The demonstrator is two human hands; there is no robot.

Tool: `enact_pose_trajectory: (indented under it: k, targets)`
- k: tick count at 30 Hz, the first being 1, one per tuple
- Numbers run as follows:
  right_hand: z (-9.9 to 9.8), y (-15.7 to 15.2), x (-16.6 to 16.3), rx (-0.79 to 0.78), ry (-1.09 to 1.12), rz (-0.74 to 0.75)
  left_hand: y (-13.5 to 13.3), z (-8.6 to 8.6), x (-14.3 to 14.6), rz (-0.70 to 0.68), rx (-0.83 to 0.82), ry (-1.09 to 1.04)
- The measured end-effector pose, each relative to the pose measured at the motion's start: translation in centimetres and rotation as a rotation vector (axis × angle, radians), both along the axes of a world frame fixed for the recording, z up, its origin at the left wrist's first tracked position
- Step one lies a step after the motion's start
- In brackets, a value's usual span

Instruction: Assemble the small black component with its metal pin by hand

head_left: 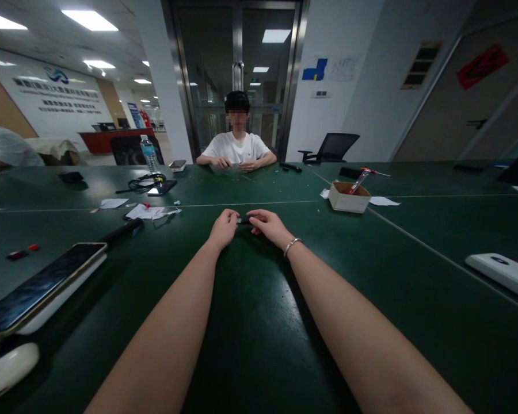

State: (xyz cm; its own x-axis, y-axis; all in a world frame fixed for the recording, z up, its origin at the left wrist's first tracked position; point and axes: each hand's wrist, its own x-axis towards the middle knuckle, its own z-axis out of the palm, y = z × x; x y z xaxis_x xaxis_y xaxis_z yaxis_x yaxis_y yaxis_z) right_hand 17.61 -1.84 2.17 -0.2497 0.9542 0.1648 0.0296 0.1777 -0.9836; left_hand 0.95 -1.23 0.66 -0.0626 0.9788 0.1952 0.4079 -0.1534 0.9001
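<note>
Both my hands meet mid-frame on the dark green table (259,345): left hand (223,228) and right hand (270,226) pinching the ends of a small dark oblong object (244,219), too tiny to identify. Glossy black phone (38,284) sits lower left.

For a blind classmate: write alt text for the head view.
Both hands, left hand and right hand, pinch a small dark object over a green table. A person sits opposite; a phone lies left.
</note>
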Motion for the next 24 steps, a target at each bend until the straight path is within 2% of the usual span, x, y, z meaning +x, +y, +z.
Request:
enact_pose_trajectory:
  k: [7, 13, 16, 17, 19, 21, 23, 24]
  targets:
    - [-0.2, 0.1, 0.0, 0.027, -0.019, 0.023, -0.1, 0.3, 0.1, 0.057, -0.024, 0.022]
    - [0.3, -0.3, -0.5, 0.066, -0.016, 0.006, 0.3, 0.4, 0.7, 0.114, -0.06, -0.057]
    - [0.6, -0.5, -0.7, 0.052, -0.04, -0.008, -0.4, 0.9, 1.0, 0.148, -0.056, 0.008]
    - [0.5, -0.5, -0.8, 0.033, -0.055, -0.014, -0.8, 1.1, 1.0, 0.163, -0.008, 0.066]
    - [0.3, -0.6, -0.8, -0.004, -0.078, -0.037, -1.7, 1.6, 1.2, 0.13, 0.12, 0.16]
    - [0.3, -0.6, -0.6, -0.026, -0.087, -0.056, -2.3, 1.9, 1.2, 0.02, 0.178, 0.183]
    - [1.6, -0.8, -0.3, -0.048, -0.138, -0.039, -2.3, 1.9, 1.1, -0.024, 0.185, 0.17]
    - [2.9, -1.2, -0.2, -0.084, -0.22, 0.0, -2.1, 1.7, 0.9, -0.017, 0.184, 0.14]
